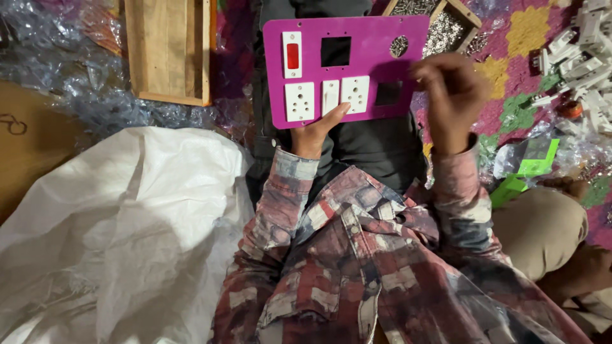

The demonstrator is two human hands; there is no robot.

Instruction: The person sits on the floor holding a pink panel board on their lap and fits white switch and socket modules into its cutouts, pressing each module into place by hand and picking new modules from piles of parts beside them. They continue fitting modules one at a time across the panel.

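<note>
Cardboard, far left: I see a brown cardboard sheet (25, 146) at the left edge, with a dark scribble on it that I do not read.
White sack: a big crumpled white woven sack (121, 236) covers the lower left and lies over the cardboard's edge.
Plastic film: clear crinkled wrapping (70, 70) fills the upper left, between the cardboard and the wooden frame.
Wooden frame: a flat frame of light wood (169, 48) lies at the top, just left of the panel.
Left hand: my left hand (312, 134) holds the magenta switch panel (370, 44) by its lower edge, thumb pressed on the front near the white rocker switch (330, 95); the other fingers are behind it, hidden.
Panel: it stands in the middle top, above my lap, face to me. It carries a red indicator switch (292, 55), two white sockets (299, 102), one empty square hole and one round hole.
Right hand: my right hand (449, 95) is at the panel's right edge, fingers curled and blurred; I cannot tell if it pinches something.
Screw box: a wooden box of small metal screws (446, 28) is behind the panel's right corner.
Green packets: bright green flat packets (532, 167) lie near my right knee.
White parts: a heap of white plastic switch parts (583, 57) takes the upper right corner.
Open room: little free floor; the patterned mat (519, 28) shows only between the things at right.
</note>
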